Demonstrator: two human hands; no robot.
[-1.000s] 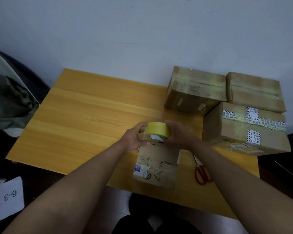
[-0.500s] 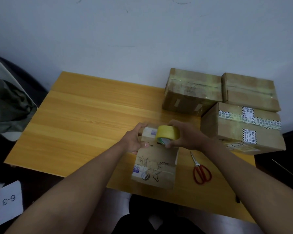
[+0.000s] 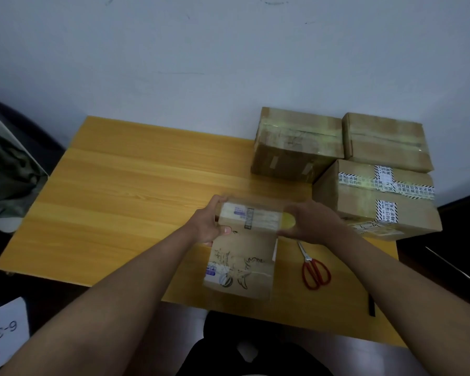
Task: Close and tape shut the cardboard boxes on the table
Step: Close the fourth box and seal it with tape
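Right hand [image 3: 311, 222] is curled round the yellow roll of packing tape [image 3: 287, 221] at the right end of the small brown cardboard box with black drawings [image 3: 243, 256], while the left hand [image 3: 208, 226] grips the box's far left corner. Between them the strip seems to run left to right across the box's far edge, at the table's near side. I judge the right hand, nearest the red-handled scissors [image 3: 314, 268], best placed to cut.

Matt cardboard boxes [image 3: 375, 202], glossy tape, wood-grain table [image 3: 125, 191]
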